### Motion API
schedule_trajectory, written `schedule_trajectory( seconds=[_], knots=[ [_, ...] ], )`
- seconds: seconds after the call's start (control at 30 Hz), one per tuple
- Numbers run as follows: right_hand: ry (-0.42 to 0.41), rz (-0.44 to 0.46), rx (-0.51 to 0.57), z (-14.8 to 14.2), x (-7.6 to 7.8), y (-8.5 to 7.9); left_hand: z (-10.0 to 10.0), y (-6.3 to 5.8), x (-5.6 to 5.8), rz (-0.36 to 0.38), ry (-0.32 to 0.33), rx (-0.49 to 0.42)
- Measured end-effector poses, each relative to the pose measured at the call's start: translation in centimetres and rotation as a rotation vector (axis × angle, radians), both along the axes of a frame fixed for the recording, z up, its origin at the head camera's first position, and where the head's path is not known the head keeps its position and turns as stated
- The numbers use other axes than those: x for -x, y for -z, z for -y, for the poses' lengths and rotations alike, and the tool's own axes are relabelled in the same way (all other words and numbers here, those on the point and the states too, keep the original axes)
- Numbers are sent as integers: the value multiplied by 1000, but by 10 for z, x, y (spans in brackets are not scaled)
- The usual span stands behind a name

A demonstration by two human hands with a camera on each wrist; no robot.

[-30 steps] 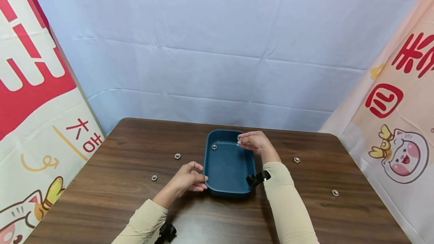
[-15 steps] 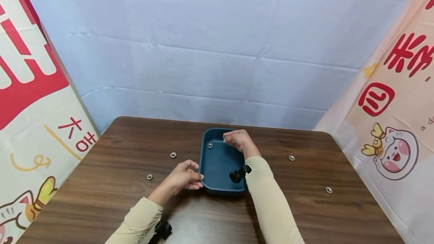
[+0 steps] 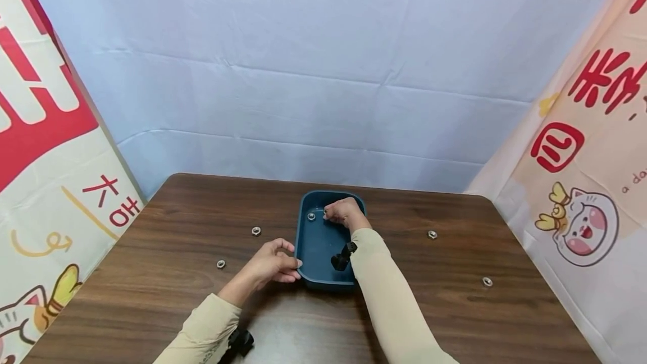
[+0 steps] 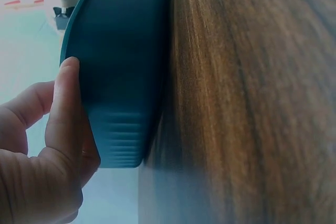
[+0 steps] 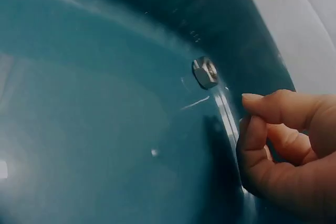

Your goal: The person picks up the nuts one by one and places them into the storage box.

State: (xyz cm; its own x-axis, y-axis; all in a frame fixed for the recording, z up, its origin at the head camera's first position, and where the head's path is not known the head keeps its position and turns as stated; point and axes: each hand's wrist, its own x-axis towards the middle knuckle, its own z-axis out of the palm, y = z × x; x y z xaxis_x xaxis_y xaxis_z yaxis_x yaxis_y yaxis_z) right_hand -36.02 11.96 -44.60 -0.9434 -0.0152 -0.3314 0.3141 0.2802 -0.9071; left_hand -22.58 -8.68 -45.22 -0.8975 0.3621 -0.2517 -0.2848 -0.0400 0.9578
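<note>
A deep blue plastic tray [image 3: 320, 257] stands on the table. My left hand [image 3: 271, 264] holds its near left side, with the thumb at the rim; in the left wrist view, fingers [image 4: 63, 114] lie against the outer wall. Inside the tray, my right hand [image 3: 343, 211] is lowered near the far end, thumb and index finger pinched together. A small dark bit of a hex nut shows at those fingertips in the head view, while the right wrist view hides it. Another steel hex nut [image 5: 206, 73] lies on the tray floor, just left of the right hand.
On the wooden table [image 3: 283, 324], two hex nuts lie left of the tray, one farther back [image 3: 256, 231] and one nearer [image 3: 221, 264]. Right of it are another nut [image 3: 432, 234] and a nut nearer the edge [image 3: 487, 282]. Cloth hangs behind and at both sides.
My right hand has moved left and down into the tray from above its far right corner, carrying the pinched nut. The left hand keeps its place on the tray. The head view has shifted slightly.
</note>
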Motion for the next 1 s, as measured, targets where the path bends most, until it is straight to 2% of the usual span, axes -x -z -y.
schedule_trajectory(
  seconds=[0.33,0.73,0.8,0.87,1.0],
  knots=[
    [28,16,-23,12,-1,1,4,-2,2,-8,2,3],
    [-4,62,-64,13,-4,-6,6,-1,-2,-10,-2,3],
    [-33,46,-108,14,-5,-9,5,-1,-3,-14,-2,1],
    [-84,16,-199,14,-7,-13,4,0,-3,-16,2,-5],
    [-266,-81,-404,13,-11,-23,3,1,-4,-14,9,-16]
  ],
)
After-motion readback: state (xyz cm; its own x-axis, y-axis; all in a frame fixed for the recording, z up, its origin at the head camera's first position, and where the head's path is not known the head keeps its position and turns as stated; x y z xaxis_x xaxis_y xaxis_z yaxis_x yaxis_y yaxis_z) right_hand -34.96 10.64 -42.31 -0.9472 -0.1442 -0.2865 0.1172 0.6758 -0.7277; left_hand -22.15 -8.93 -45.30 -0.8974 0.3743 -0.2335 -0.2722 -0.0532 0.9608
